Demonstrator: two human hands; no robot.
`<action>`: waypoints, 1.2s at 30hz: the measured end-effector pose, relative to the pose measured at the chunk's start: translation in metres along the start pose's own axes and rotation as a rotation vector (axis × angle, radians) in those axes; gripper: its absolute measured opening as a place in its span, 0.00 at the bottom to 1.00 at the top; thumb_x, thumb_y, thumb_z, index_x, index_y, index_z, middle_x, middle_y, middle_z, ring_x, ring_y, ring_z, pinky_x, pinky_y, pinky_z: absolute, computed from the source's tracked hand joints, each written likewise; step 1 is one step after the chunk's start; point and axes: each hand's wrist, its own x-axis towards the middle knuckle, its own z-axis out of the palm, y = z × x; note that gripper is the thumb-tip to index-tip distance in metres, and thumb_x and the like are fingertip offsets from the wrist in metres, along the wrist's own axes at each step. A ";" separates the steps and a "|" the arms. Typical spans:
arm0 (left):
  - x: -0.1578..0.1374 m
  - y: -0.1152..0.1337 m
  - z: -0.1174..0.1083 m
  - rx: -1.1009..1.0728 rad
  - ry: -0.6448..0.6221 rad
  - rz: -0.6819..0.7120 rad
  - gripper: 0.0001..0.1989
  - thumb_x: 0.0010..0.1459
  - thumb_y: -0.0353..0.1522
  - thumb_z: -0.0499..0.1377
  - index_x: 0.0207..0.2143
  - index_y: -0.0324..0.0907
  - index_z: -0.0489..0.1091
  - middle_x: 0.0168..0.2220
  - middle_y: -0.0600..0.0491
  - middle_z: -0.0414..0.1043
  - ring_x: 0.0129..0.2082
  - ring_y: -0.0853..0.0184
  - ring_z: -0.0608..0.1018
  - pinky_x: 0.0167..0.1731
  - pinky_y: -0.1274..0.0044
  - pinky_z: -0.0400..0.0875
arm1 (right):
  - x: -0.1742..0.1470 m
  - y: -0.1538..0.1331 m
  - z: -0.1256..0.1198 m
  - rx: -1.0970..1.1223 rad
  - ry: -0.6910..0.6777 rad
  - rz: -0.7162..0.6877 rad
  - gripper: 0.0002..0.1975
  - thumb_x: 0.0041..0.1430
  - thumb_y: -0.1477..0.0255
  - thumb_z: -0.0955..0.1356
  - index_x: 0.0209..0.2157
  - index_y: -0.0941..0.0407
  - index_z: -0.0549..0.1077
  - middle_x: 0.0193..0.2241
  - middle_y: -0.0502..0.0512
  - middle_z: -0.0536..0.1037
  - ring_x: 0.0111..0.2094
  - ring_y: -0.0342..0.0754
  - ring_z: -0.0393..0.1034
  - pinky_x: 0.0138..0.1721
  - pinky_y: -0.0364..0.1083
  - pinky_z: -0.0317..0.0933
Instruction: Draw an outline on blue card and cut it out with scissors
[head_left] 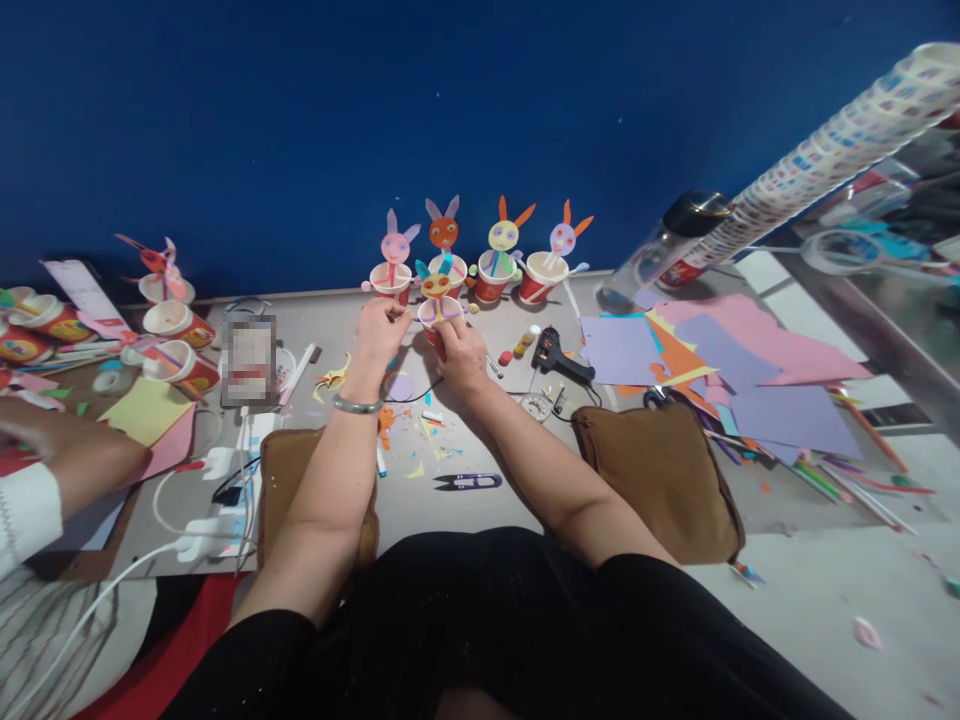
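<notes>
In front of me stands a paper cup (430,312) with a yellow paper rabbit head (435,286) with teal ears rising from it. My right hand (463,352) is closed on the cup's front right side, its fingers at the rim. My left hand (381,338) is just left of the cup, fingertips pinched together; what they hold is too small to make out. Close behind are more rabbit cups: a pink-headed one (395,248), an orange-headed one (444,234), a yellow-headed one (503,236) and a lilac-headed one (562,239).
A glue gun (559,357), glue stick (527,341) and thread snips (469,482) lie nearby. Coloured paper (622,348), a bottle (660,250) and a tall cup stack (840,150) are right. At left are a power strip (251,490) and another person's arm (67,450).
</notes>
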 end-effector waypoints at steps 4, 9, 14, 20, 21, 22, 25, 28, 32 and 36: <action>0.000 0.001 0.000 0.004 0.005 0.001 0.07 0.53 0.36 0.66 0.28 0.41 0.78 0.33 0.49 0.79 0.31 0.66 0.75 0.37 0.73 0.70 | 0.001 -0.003 -0.006 -0.020 -0.086 0.035 0.18 0.72 0.73 0.57 0.51 0.58 0.74 0.48 0.65 0.76 0.41 0.53 0.68 0.43 0.49 0.59; 0.000 0.003 -0.001 0.000 0.012 -0.022 0.04 0.53 0.32 0.65 0.29 0.41 0.78 0.34 0.49 0.79 0.30 0.67 0.75 0.37 0.73 0.69 | 0.003 -0.006 -0.011 -0.038 -0.153 0.054 0.19 0.72 0.73 0.56 0.54 0.57 0.73 0.49 0.65 0.76 0.44 0.54 0.68 0.45 0.49 0.59; -0.001 0.008 -0.003 -0.023 0.018 -0.047 0.08 0.54 0.36 0.67 0.31 0.40 0.78 0.34 0.49 0.79 0.31 0.66 0.75 0.36 0.73 0.68 | 0.003 -0.007 -0.013 -0.048 -0.155 0.042 0.19 0.72 0.71 0.56 0.55 0.58 0.72 0.50 0.66 0.76 0.46 0.55 0.68 0.46 0.49 0.60; -0.001 0.010 -0.008 -0.068 0.090 -0.077 0.18 0.67 0.40 0.55 0.29 0.41 0.75 0.29 0.49 0.77 0.30 0.66 0.74 0.34 0.74 0.65 | 0.002 -0.007 -0.016 -0.036 -0.124 0.048 0.19 0.71 0.69 0.58 0.57 0.58 0.71 0.52 0.66 0.75 0.45 0.54 0.69 0.45 0.49 0.62; -0.001 0.009 -0.009 -0.070 0.104 -0.084 0.18 0.68 0.40 0.53 0.29 0.41 0.75 0.29 0.49 0.77 0.31 0.65 0.75 0.34 0.73 0.65 | 0.002 -0.007 -0.017 -0.028 -0.116 0.054 0.19 0.71 0.69 0.58 0.57 0.57 0.71 0.52 0.65 0.75 0.44 0.54 0.70 0.44 0.49 0.63; -0.001 0.008 -0.009 -0.072 0.114 -0.087 0.19 0.69 0.39 0.51 0.29 0.41 0.74 0.29 0.49 0.77 0.31 0.64 0.75 0.35 0.73 0.66 | 0.002 -0.007 -0.018 -0.017 -0.105 0.062 0.19 0.71 0.68 0.58 0.57 0.57 0.70 0.52 0.65 0.75 0.44 0.53 0.70 0.44 0.49 0.63; 0.000 0.007 -0.011 -0.087 0.110 -0.077 0.22 0.71 0.40 0.48 0.30 0.41 0.75 0.30 0.47 0.77 0.34 0.62 0.77 0.37 0.71 0.66 | 0.004 -0.006 -0.023 0.010 -0.083 0.091 0.19 0.71 0.67 0.58 0.57 0.58 0.69 0.53 0.64 0.74 0.45 0.54 0.71 0.44 0.49 0.64; 0.001 0.008 -0.011 -0.110 0.069 -0.102 0.23 0.71 0.40 0.47 0.32 0.42 0.77 0.32 0.46 0.79 0.36 0.61 0.78 0.38 0.71 0.67 | 0.006 -0.001 -0.030 0.000 -0.114 0.118 0.19 0.70 0.67 0.60 0.57 0.60 0.69 0.54 0.67 0.73 0.46 0.56 0.71 0.43 0.49 0.64; 0.000 0.011 -0.012 -0.114 0.002 -0.117 0.19 0.65 0.44 0.56 0.27 0.42 0.77 0.27 0.49 0.78 0.32 0.63 0.78 0.34 0.72 0.67 | 0.005 0.009 -0.038 -0.009 -0.144 0.118 0.18 0.69 0.69 0.60 0.56 0.59 0.69 0.56 0.69 0.70 0.50 0.57 0.69 0.41 0.49 0.64; -0.004 0.010 -0.012 -0.071 -0.024 -0.037 0.12 0.50 0.41 0.69 0.31 0.41 0.79 0.32 0.49 0.80 0.33 0.64 0.78 0.38 0.73 0.69 | 0.003 0.015 -0.042 -0.015 -0.138 0.122 0.17 0.68 0.69 0.60 0.53 0.59 0.72 0.52 0.68 0.71 0.49 0.58 0.70 0.40 0.49 0.64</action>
